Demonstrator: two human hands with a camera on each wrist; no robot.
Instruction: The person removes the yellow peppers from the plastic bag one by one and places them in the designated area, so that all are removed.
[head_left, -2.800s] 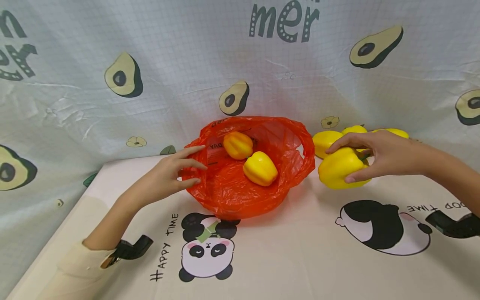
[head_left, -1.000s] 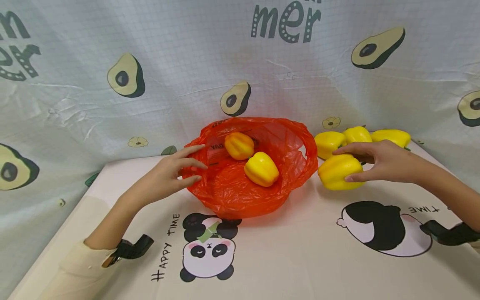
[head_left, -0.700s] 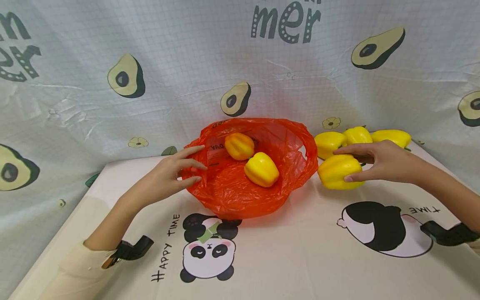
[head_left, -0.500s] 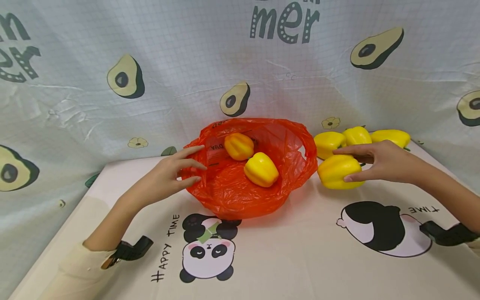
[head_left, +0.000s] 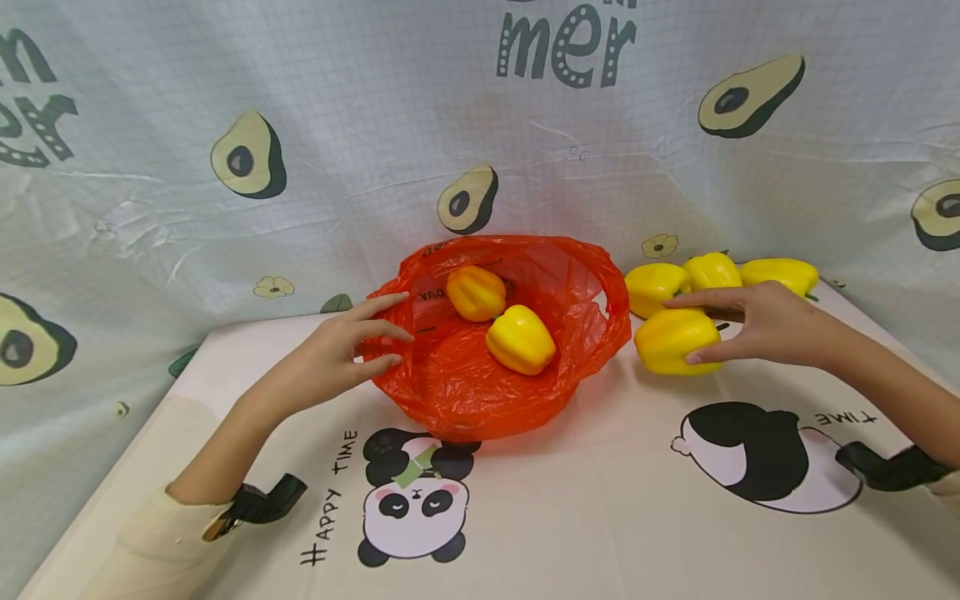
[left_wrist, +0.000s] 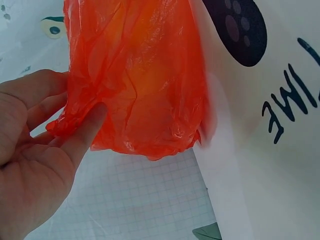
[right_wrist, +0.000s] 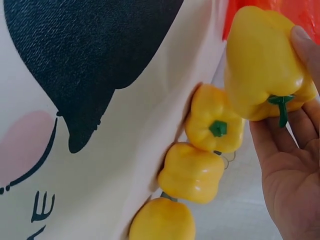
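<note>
A: Where is the right hand (head_left: 772, 329)?
B: Just right of the bag, an open red plastic carrier bag (head_left: 457, 387). It grips a glossy yellow bell pepper (head_left: 671, 342) between thumb and fingers; the right wrist view shows the green stem, but the palm side is partly covered.
A: Is that pepper touching the cream cloth with panda prints (head_left: 570, 517)?
B: I can't tell; a shadow lies below it.
A: And the left hand (head_left: 326, 360)?
B: It holds the bag's left edge, thumb on one side, fingers on the other. In the left wrist view the plastic hides the fingertips, so whether they meet is unclear.
A: Inside the bag?
B: A yellow bell pepper in front (head_left: 521, 340) and an orange-yellow one behind (head_left: 477, 293). Black lettering (head_left: 432, 294) there is too creased to read.
A: Any others?
B: A row of three yellow bell peppers (head_left: 712, 273) behind the right hand; the right wrist view cuts one off.
</note>
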